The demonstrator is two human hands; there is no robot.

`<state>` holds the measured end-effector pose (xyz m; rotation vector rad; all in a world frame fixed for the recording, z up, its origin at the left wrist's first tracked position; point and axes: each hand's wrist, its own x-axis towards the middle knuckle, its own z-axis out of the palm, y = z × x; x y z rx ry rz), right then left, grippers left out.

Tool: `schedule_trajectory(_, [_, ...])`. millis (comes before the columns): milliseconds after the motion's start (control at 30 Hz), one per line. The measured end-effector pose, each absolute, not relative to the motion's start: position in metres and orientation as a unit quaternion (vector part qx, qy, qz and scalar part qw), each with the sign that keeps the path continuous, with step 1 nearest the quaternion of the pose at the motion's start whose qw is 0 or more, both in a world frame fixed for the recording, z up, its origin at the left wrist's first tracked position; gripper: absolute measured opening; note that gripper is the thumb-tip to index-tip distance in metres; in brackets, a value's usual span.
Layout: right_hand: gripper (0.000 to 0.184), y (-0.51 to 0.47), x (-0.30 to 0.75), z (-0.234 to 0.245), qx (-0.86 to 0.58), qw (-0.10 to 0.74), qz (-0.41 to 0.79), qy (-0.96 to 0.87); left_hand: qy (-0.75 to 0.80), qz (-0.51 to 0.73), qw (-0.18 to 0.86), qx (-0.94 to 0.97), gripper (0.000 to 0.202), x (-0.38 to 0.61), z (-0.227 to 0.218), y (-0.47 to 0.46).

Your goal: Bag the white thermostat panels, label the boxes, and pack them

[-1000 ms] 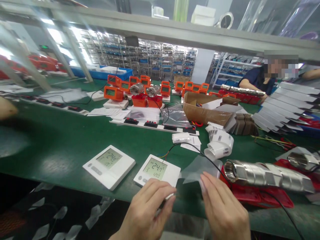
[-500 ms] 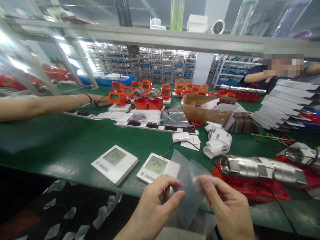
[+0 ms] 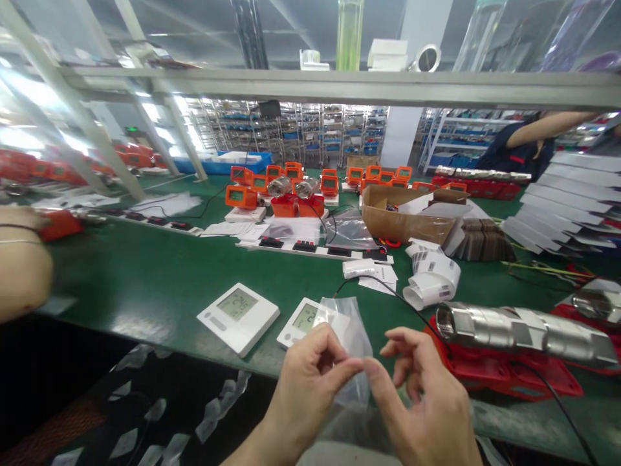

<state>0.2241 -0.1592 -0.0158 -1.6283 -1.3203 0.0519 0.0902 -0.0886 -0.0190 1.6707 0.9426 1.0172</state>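
My left hand pinches a thin, clear plastic bag between thumb and fingers at the table's front edge. My right hand is beside it, fingers spread apart, its thumb tip touching the left fingertips. Behind the bag lies a white thermostat with a lit display, partly covered by the bag and my left hand. To its left a second white thermostat rests face up on the green table. A thin black cable runs from behind the bag toward the right.
Steel valve fittings on red housings lie close at the right. Behind are a label roll, a power strip, a cardboard box and orange display units. A co-worker's arm reaches in at the left.
My right fingers have opened and its thumb has moved left to meet my left fingertips. The bag has shifted with my hands. The co-worker's arm at the left has drawn back leftward.
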Motion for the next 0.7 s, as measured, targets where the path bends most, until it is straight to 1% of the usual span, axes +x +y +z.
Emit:
schedule_trajectory(33, [0.030,-0.157,0.221,-0.013,-0.677,0.487,0.055,-0.549,0.362,0.440,0.412,0.711,0.027,0.092,-0.021,-0.091])
schedule_trajectory(100, [0.023,-0.152,0.219,-0.010,-0.681,0.475,0.114,-0.545,0.305,0.470,0.307,0.769,0.025,0.093,-0.026,-0.096])
schedule_trajectory(167, [0.021,-0.147,0.219,-0.010,-0.679,0.477,0.168,-0.532,0.266,0.474,0.257,0.799,0.023,0.093,-0.029,-0.100])
schedule_trajectory(233, [0.025,-0.145,0.222,-0.012,-0.673,0.488,0.208,-0.515,0.283,0.460,0.282,0.793,0.024,0.089,-0.031,-0.102])
schedule_trajectory(300, [0.026,-0.146,0.224,-0.015,-0.671,0.506,0.231,-0.490,0.337,0.457,0.341,0.749,0.029,0.084,-0.030,-0.100])
schedule_trajectory(367, [0.027,-0.148,0.226,-0.018,-0.673,0.515,0.247,-0.470,0.386,0.486,0.365,0.694,0.030,0.077,-0.027,-0.096])
schedule_trajectory(433, [0.029,-0.147,0.226,-0.021,-0.660,0.505,0.270,-0.487,0.414,0.538,0.332,0.655,0.027,0.067,-0.022,-0.089])
schedule_trajectory(500, [0.031,-0.139,0.226,-0.026,-0.632,0.473,0.302,-0.535,0.432,0.580,0.273,0.634,0.024,0.056,-0.018,-0.083])
schedule_trajectory(567, [0.030,-0.123,0.230,-0.033,-0.662,0.401,0.257,-0.579,0.444,0.615,0.234,0.608,0.020,0.044,-0.015,-0.079])
schedule_trajectory(633, [0.029,-0.098,0.236,-0.041,-0.740,0.303,0.135,-0.585,0.441,0.654,0.204,0.580,0.018,0.032,-0.013,-0.077])
schedule_trajectory(667, [0.031,-0.084,0.240,-0.044,-0.772,0.258,0.080,-0.576,0.437,0.670,0.194,0.568,0.020,0.027,-0.013,-0.078])
schedule_trajectory(700, [0.033,-0.069,0.245,-0.047,-0.792,0.228,0.050,-0.564,0.433,0.681,0.186,0.561,0.023,0.022,-0.013,-0.079])
